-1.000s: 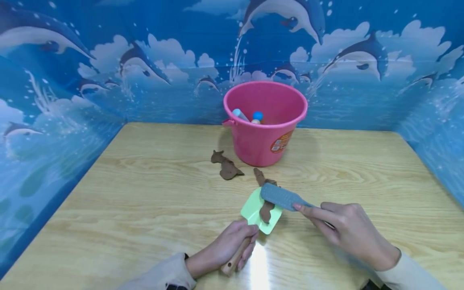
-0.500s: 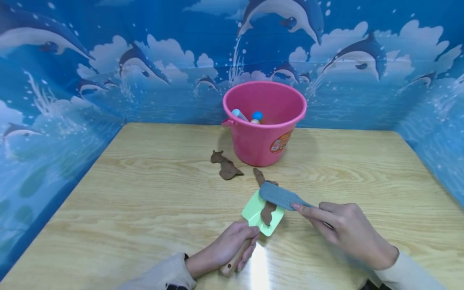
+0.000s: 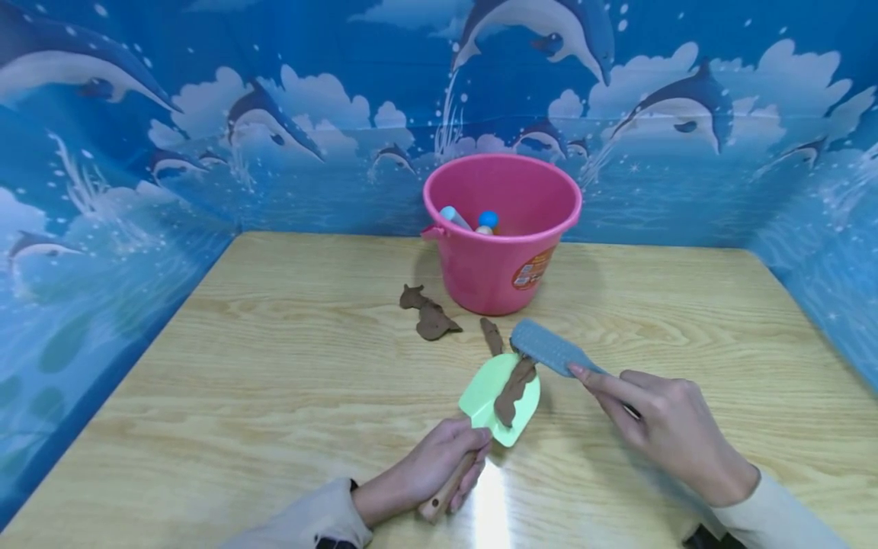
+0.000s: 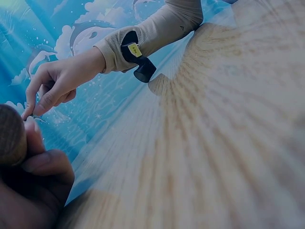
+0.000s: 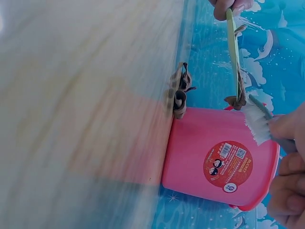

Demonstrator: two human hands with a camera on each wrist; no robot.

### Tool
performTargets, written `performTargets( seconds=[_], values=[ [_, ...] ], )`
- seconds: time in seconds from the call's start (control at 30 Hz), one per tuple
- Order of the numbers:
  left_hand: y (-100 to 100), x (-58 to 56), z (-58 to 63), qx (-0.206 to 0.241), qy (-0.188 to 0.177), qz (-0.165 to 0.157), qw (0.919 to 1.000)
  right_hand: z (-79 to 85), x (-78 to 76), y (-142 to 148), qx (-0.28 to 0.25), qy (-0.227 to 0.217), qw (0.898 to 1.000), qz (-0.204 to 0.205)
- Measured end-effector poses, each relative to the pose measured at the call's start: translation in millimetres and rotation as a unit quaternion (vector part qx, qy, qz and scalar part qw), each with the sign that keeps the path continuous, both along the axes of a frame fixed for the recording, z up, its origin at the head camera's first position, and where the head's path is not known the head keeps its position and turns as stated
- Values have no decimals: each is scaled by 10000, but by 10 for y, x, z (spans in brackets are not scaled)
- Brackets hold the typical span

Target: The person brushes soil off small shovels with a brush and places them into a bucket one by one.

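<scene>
My left hand grips the wooden handle of a light green shovel-shaped dustpan, held low over the table. On the pan lies a long brown crumpled piece, perhaps a dry leaf, its far end at the pan's front edge. A grey-blue brush is pinched by its handle in my right hand, just beyond that edge. White bristles face the brown piece in the right wrist view. Another slim brown piece lies on the table past the pan.
A pink bucket stands at the back with a light blue tube and a blue round item inside. More brown pieces lie left of its base. A dolphin-printed backdrop encloses the table.
The brush has moved away from me and slightly right, off the dustpan, uncovering the brown piece on it. My left hand and the dustpan stay almost in place.
</scene>
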State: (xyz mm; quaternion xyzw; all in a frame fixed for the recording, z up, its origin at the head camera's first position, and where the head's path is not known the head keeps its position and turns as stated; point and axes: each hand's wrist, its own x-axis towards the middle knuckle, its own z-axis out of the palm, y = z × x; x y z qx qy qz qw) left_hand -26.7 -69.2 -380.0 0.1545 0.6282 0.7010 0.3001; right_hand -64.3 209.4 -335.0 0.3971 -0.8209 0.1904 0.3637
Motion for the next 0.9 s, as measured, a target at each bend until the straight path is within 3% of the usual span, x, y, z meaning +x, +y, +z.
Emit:
performTargets(
  seconds=[0.33, 0.5, 0.63, 0.73, 0.8, 0.9],
  values=[
    [3, -5, -5, 13, -55, 1, 10000, -35, -14, 57, 193, -300, 9992, -203],
    [-5, 5, -14, 16, 122, -144, 9998, -65, -29, 102, 520, -503, 9967, -359],
    [-2, 12, -19, -8, 247, -193, 9995, -78, -54, 133, 314, -393, 9979, -418],
    [2, 12, -18, -23, 241, -165, 9996, -52, -64, 135, -306, -285, 9990, -139],
    [2, 12, -17, -49, 216, -150, 9996, -25, -54, 121, -521, -363, 9974, 345],
    [0, 10, -17, -79, 175, -114, 9997, 12, 0, 86, -273, -1037, 9892, 1001]
  ],
)
